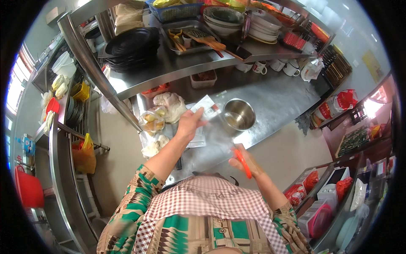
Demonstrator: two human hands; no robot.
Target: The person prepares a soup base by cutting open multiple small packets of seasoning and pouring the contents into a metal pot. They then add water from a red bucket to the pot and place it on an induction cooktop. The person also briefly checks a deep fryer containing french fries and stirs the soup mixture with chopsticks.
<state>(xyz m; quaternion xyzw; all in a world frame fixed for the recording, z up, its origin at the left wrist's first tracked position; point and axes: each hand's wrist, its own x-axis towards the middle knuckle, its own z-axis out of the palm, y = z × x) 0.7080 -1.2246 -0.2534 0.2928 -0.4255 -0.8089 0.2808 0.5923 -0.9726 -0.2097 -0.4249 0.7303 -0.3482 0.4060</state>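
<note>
Between the fingers of my left hand (188, 124) is a white printed packet (207, 106), held above the steel worktop. My right hand (249, 162) grips scissors with orange handles (243, 163); their blades are blurred, so I cannot tell how far apart they are. Just right of the packet stands a round stainless steel pot (239, 115), with what looks like a little liquid in the bottom. More white packets (198, 139) lie flat below my left hand. A clear bag of yellowish pieces (152, 122) and a knotted white plastic bag (171, 106) sit to their left.
Overhead, a steel shelf (184, 71) carries black plates (131, 47), a utensil tray (190, 36) and stacked bowls (223, 19). Its post (104, 79) rises at the left. Enamel mugs (260, 67) and a plastic tub (203, 79) stand beneath the shelf.
</note>
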